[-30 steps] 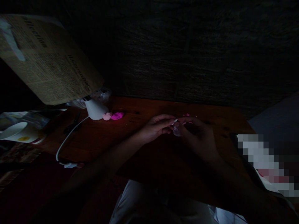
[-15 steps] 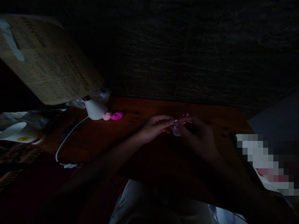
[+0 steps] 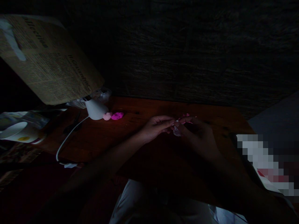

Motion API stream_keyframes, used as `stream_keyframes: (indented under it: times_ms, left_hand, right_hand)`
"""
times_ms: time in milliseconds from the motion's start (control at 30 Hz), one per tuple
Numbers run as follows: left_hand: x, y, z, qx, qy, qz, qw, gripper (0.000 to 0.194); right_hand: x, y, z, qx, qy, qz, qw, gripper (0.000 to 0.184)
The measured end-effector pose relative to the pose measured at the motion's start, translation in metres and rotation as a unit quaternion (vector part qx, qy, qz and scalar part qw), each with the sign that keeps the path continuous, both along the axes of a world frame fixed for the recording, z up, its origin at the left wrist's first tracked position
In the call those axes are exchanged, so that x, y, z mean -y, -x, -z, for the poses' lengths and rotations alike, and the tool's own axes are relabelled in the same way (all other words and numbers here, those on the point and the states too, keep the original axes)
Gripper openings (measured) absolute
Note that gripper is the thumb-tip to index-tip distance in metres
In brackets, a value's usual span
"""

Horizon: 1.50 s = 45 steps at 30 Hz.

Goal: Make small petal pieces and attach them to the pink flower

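My left hand [image 3: 157,128] and my right hand [image 3: 198,133] meet over the wooden table, thumbs and fingers closed in a pinch. Between their fingertips is a small whitish-pink piece [image 3: 177,132], soft-looking like modelling clay; part of it is covered by the fingers, and the dimness blurs its shape. Just behind the right fingers show small bright pink bits [image 3: 187,115], partly hidden by that hand. Off to the left, a pale pink clay lump [image 3: 107,116] and a magenta clay lump [image 3: 117,116] lie side by side.
A white lamp base [image 3: 96,109] with a newspaper-print shade [image 3: 53,62] and a white cord [image 3: 67,137] stands on the table [image 3: 135,124]. Left of it are a paper cup [image 3: 16,133] and dark scissors [image 3: 72,124]. A lit, pixelated screen [image 3: 261,158] is at right. A dark wall rises behind.
Very little differs. Both hands keep their place and their pinch on the pale piece, with only slight finger shifts.
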State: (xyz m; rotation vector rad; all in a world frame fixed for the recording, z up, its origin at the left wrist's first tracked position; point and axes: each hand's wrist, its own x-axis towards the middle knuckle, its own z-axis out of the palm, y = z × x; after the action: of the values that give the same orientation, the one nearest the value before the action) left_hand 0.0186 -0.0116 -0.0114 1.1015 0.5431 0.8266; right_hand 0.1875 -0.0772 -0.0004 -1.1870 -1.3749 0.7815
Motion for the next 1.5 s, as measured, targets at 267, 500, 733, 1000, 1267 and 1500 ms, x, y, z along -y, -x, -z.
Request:
stream_keyframes:
  times_ms: [267, 500, 733, 1000, 1267, 1500]
  left_hand:
    - [-0.001, 0.001, 0.000, -0.004, -0.013, -0.004, 1.000, 0.036]
    - [0.003, 0.001, -0.004, -0.048, -0.067, -0.033, 0.996, 0.032]
    - [0.004, 0.001, -0.005, -0.063, -0.094, -0.065, 0.991, 0.031]
    - [0.001, 0.000, -0.004, 0.015, 0.035, 0.003, 0.999, 0.032]
    - [0.001, -0.001, -0.003, 0.020, 0.053, 0.020, 0.998, 0.039]
    - [0.002, -0.001, -0.004, 0.011, 0.052, 0.019, 0.998, 0.040]
  right_hand:
    - [-0.001, 0.002, -0.003, -0.025, 0.002, -0.015, 1.000, 0.026]
    - [-0.001, 0.001, -0.003, -0.031, 0.013, -0.026, 0.999, 0.028]
    - [-0.001, 0.002, -0.004, -0.030, 0.024, -0.035, 0.999, 0.030]
    - [-0.001, 0.004, -0.010, -0.059, 0.023, -0.016, 0.998, 0.024]
    - [-0.002, 0.003, -0.005, -0.055, 0.006, -0.030, 0.998, 0.021]
    - [-0.003, 0.001, -0.003, -0.041, 0.001, -0.038, 0.998, 0.018]
